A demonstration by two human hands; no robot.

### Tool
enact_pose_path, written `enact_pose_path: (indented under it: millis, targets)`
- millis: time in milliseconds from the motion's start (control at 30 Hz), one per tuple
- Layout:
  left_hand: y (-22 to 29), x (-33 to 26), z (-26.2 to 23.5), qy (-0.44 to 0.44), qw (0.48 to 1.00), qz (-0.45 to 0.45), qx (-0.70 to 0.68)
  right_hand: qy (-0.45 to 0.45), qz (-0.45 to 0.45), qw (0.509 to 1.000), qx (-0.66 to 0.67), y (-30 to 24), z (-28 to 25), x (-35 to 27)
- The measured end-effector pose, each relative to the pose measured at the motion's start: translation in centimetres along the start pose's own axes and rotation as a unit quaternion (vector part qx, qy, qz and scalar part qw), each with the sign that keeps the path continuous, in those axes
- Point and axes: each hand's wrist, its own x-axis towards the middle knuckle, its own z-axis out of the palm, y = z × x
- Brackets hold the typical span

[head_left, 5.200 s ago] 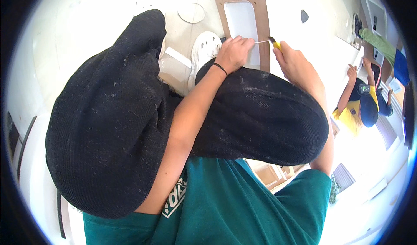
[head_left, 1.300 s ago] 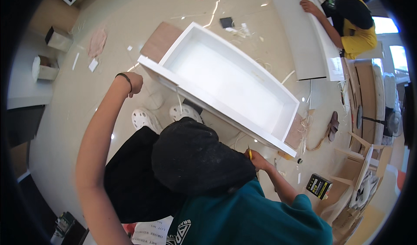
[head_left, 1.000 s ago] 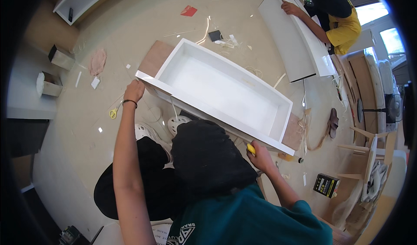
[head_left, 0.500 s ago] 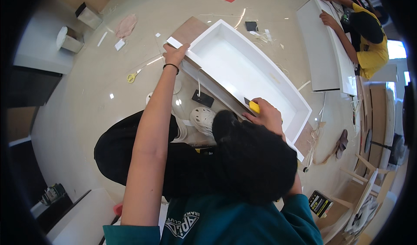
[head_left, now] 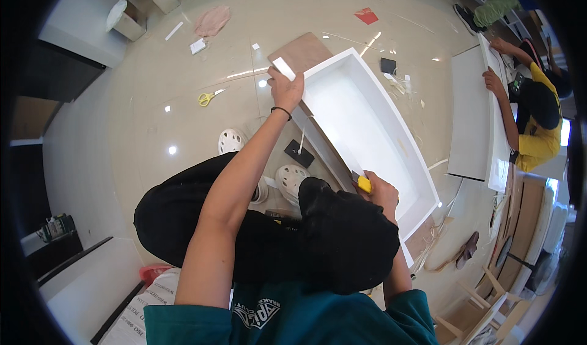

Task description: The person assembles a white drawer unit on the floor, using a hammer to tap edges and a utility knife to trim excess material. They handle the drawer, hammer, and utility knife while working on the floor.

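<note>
My left hand is closed around the far end of a long narrow board with a white end. The board runs along the near side of a white open box, which resembles a drawer and lies on the floor. My right hand grips a yellow utility knife with its blade out, close to the board's near end. Whether those fingers also hold the board is hidden. Between my feet and the board lies a small black flat piece. A brown sheet shows under the box's far corner.
Yellow scissors lie on the tiled floor to the left. At right, a co-worker in a yellow shirt holds a large white panel unit. Another person's leg shows beyond. A brown sandal and wooden frames are at lower right.
The view has shifted, so the scene sits farther right and lower. My left hand's grip on the board's end looks slightly turned. The knife stays in my right hand near the board.
</note>
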Motion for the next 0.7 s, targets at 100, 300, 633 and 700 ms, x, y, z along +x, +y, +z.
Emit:
enact_pose_path:
  millis: [100,300,633,700]
  targets:
    - [1.0,0.9,0.1,-0.030,0.999,0.028,0.005,0.008,-0.010,1.000,-0.007,0.1,0.0,0.7]
    - [2.7,3.0,1.2,-0.037,0.999,0.026,0.023,0.037,-0.027,0.999,-0.008,-0.1,0.4,2.6]
    - [2.4,6.1,-1.1,-0.049,0.998,0.009,0.031,0.037,-0.051,0.998,-0.014,-3.0,1.7,4.0]
    - [2.0,6.4,-1.9,-0.050,0.998,0.013,0.029,0.031,-0.052,0.998,-0.019,-3.6,2.0,4.1]
